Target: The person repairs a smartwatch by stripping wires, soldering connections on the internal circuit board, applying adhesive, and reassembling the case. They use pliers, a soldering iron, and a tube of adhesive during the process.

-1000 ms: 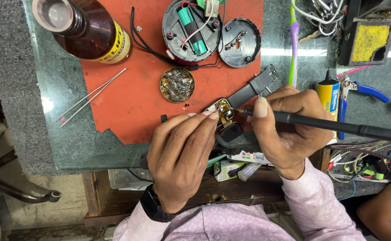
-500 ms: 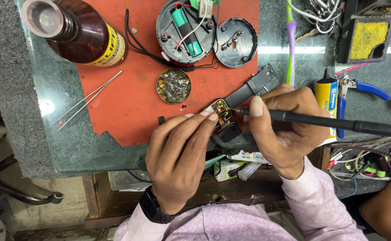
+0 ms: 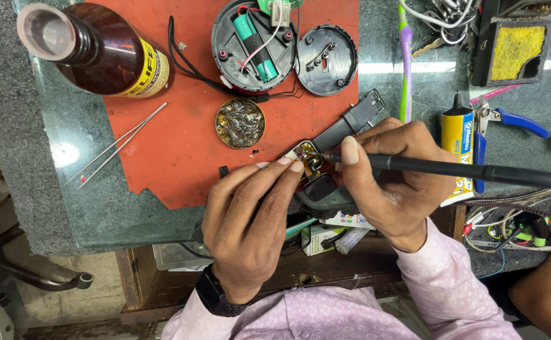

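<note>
Top-down view from our head cam onto a cluttered repair table (image 3: 130,214) w/ a red mat (image 3: 187,132) on a glass top. Our left hand (image 3: 250,214) is curled, fingertips pinched on a small opened smartwatch body (image 3: 310,165) w/ exposed gold-coloured board, pinning it at the mat's front edge; its grey strap (image 3: 351,123) runs up and to the right. Our right hand (image 3: 392,173) is closed in a pen-style grip round a black soldering iron (image 3: 464,169), tip resting on or just above the board; can't tell which. Judging progress: watch already opened, board bare, work on the board seems mid-way; the case is not closed yet, and no back cover is clearly visible. Nearby: a round tin of brass tip-cleaning wool (image 3: 240,123) just above the watch, metal tweezers (image 3: 118,148) to the left, a brown glass bottle (image 3: 96,50) top left, an open round device w/ green cells (image 3: 253,44) and its lid (image 3: 327,51) at top, blue-handled pliers (image 3: 515,121) and a yellow sponge tray (image 3: 518,47) at right. Another person's arm (image 3: 549,296) shows bottom right.
</note>
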